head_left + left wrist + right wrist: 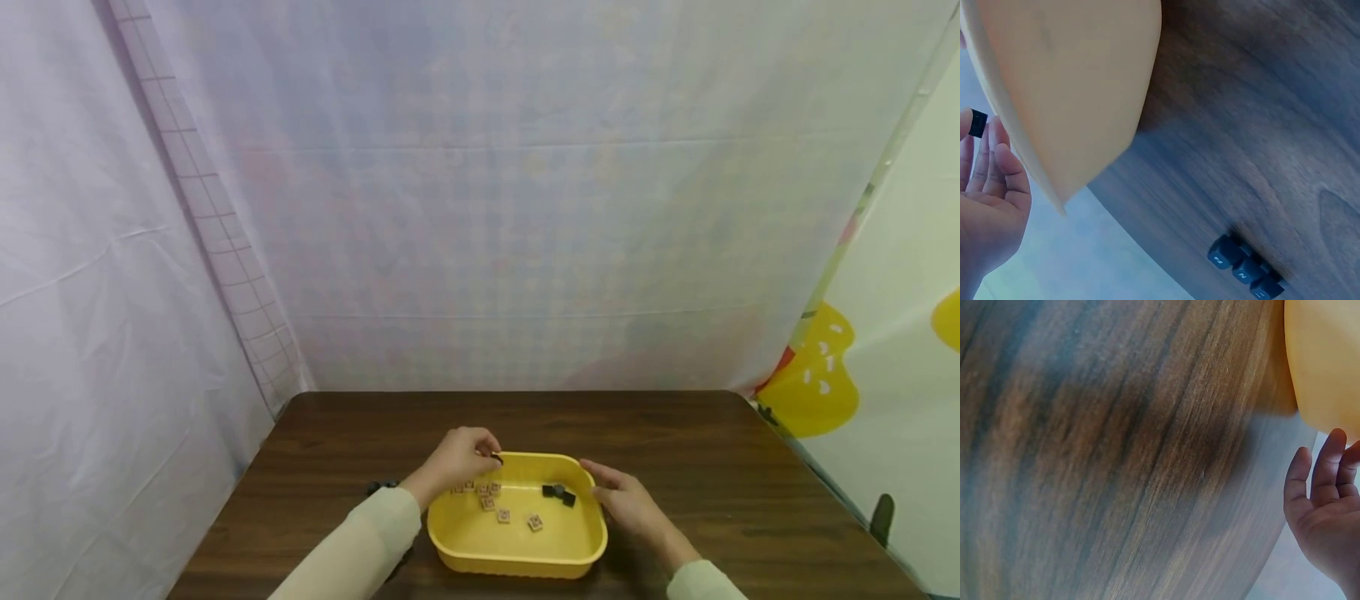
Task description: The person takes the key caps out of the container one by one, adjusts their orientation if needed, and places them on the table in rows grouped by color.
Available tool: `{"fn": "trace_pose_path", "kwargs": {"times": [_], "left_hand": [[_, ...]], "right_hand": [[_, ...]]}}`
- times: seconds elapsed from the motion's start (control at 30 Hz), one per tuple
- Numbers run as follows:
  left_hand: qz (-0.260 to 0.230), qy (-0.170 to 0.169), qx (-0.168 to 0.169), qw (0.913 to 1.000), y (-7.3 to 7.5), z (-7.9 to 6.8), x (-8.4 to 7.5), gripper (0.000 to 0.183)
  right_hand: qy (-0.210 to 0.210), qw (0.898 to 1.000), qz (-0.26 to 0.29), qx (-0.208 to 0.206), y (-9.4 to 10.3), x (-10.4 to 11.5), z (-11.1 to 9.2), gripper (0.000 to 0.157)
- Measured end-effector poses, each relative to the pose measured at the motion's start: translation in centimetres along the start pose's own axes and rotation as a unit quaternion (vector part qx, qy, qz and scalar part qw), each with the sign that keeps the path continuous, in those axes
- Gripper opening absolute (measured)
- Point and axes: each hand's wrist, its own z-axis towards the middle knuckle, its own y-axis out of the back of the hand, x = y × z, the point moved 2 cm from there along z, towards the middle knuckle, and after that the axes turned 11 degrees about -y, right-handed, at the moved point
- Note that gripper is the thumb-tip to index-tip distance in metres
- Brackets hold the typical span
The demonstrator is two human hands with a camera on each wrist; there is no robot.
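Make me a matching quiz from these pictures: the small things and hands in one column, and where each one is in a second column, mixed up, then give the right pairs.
Column one:
1. left hand
2. right hand
3. wooden tiles
4. row of dark keycaps

Column two:
A. on the bare table, outside the yellow tray
B. open, at the tray's right rim
C. lying on the tray's floor
D. over the tray's far left corner, pinching a small black piece

Pairs: 1-D, 2-B, 3-C, 4-A
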Motion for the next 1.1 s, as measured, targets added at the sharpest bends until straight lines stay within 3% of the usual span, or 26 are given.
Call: {"fn": "trace_pose_path", "kwargs": {"times": [0.27, 0.53, 0.77, 0.97, 1.1], "left_hand": [[-0.006, -0.018, -0.031, 0.9993, 1.4, -0.2, 0.7, 0.011], [-0.022, 0.009, -0.06, 0.9979, 3.5, -1.2, 2.2, 0.028], [-0.033, 0.055, -0.099, 0.993, 6.0, -3.1, 4.5, 0.026], [-0.012, 0.062, -0.153, 0.9862, 7.9, -5.1, 6.6, 0.021], [0.001, 0.078, -0.164, 0.9833, 9.1, -6.9, 8.0, 0.019]], "right_hand": [[-0.001, 1.0, 0.0, 0.004, 0.1, -0.1, 0.0, 0.047], [0.002, 1.0, -0.017, -0.008, 0.2, -0.2, 0.2, 0.047], [-0.005, 1.0, -0.013, -0.008, 0.0, 0.0, 0.2, 0.047], [-0.009, 1.0, -0.011, -0.007, 0.0, -0.1, 0.2, 0.047], [-0.004, 1.0, -0.015, -0.006, 0.0, -0.1, 0.2, 0.047]]}}
